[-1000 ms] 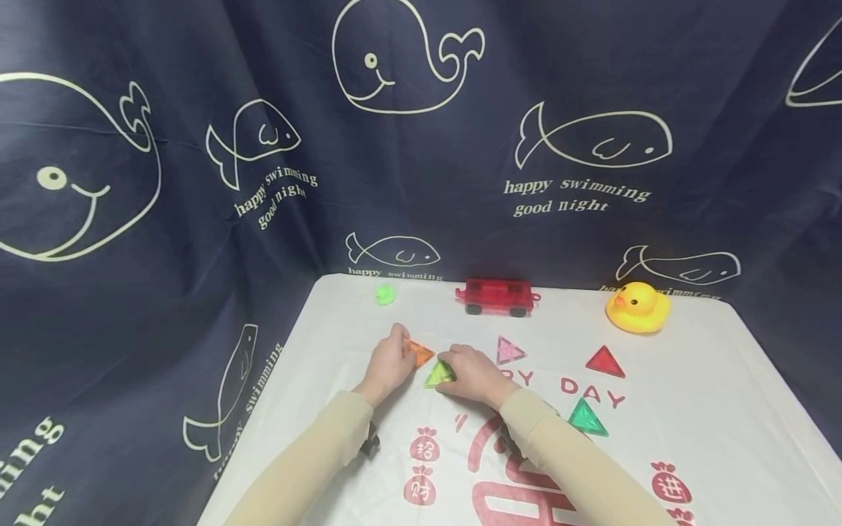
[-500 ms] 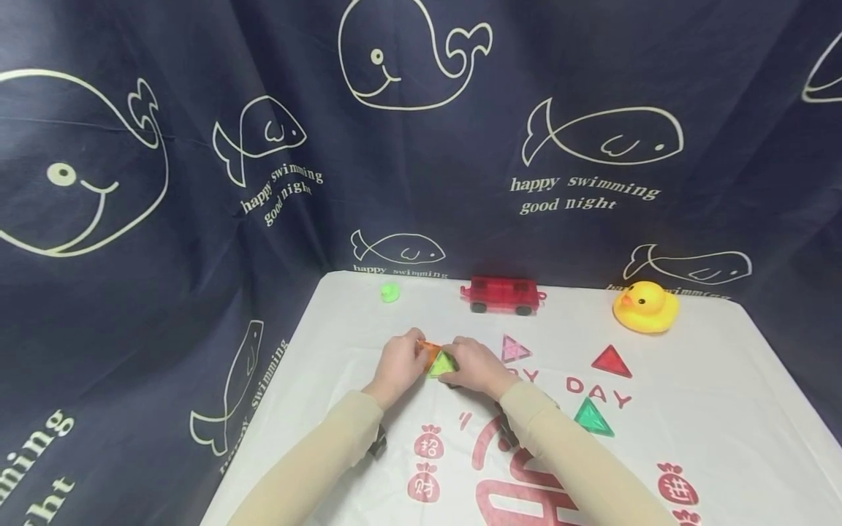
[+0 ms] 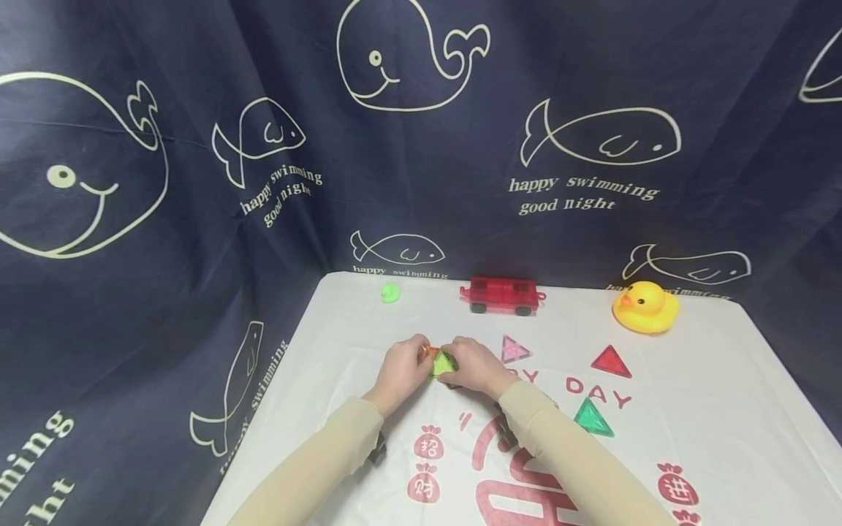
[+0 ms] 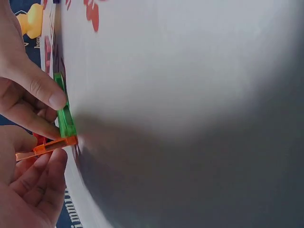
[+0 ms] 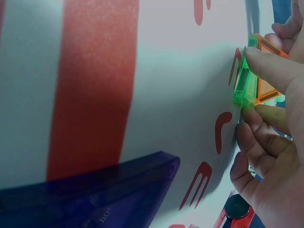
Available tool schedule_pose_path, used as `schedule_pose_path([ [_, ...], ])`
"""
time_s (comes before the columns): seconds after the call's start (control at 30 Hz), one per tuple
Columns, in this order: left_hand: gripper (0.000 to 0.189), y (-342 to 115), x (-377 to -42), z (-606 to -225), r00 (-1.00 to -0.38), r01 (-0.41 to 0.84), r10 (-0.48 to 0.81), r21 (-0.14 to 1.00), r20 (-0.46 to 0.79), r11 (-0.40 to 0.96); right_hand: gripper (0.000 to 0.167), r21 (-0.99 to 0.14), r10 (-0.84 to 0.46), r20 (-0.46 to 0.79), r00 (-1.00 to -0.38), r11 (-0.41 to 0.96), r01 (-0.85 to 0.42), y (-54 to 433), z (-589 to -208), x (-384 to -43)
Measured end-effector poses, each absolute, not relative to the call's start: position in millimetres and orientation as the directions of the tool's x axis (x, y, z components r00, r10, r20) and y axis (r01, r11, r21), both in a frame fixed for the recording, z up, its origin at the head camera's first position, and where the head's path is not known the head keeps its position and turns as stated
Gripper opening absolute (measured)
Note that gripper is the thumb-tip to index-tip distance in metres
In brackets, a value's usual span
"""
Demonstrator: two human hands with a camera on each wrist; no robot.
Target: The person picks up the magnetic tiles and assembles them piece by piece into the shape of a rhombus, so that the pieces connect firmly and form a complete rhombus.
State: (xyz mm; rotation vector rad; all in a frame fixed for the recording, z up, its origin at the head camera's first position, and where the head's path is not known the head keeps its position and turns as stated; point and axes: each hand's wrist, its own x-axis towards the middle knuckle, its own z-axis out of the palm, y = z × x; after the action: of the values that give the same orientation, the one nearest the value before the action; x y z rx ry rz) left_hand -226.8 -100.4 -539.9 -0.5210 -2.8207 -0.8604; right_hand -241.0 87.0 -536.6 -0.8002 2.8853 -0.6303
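My left hand [image 3: 403,371] pinches a translucent orange triangular magnetic tile [image 4: 54,144] between thumb and fingers, mostly hidden by that hand in the head view. With its thumb and fingers, my right hand [image 3: 475,367] holds a light green triangular magnetic tile [image 3: 441,364]. Both tiles stand tilted up from the white tablecloth. Their edges meet at a corner in the left wrist view, the green tile [image 4: 65,111] at an angle to the orange one. From the right wrist, the orange tile [image 5: 270,71] shows behind the green tile [image 5: 245,80].
Right of my hands lie a pink triangle tile [image 3: 514,349], a red triangle tile [image 3: 612,361] and a green triangle tile [image 3: 593,418]. A dark blue tile [image 5: 118,194] lies near my right wrist. Along the back stand a small green duck [image 3: 390,293], a red toy wagon [image 3: 503,294] and a yellow duck [image 3: 646,307].
My left hand has moved right with the orange tile, bringing it up against the green tile. Both tiles have been tilted up together. The right hand has shifted only slightly.
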Motion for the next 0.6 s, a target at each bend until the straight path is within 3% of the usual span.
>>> schedule_pose_path([
  [0.13, 0.004, -101, -223, -542, -0.922, 0.386, 0.308, 0.51, 0.234, 0.769, 0.054, -0.417, -0.505, 0.031, -0.862, 0.778, -0.471, 87, -538, -241],
  [0.6, 0.019, -111, -226, -552, -0.921, 0.355, 0.384, 0.552, 0.067, 0.754, 0.057, -0.433, -0.491, 0.011, -0.871, 0.783, -0.447, 86, -536, -237],
])
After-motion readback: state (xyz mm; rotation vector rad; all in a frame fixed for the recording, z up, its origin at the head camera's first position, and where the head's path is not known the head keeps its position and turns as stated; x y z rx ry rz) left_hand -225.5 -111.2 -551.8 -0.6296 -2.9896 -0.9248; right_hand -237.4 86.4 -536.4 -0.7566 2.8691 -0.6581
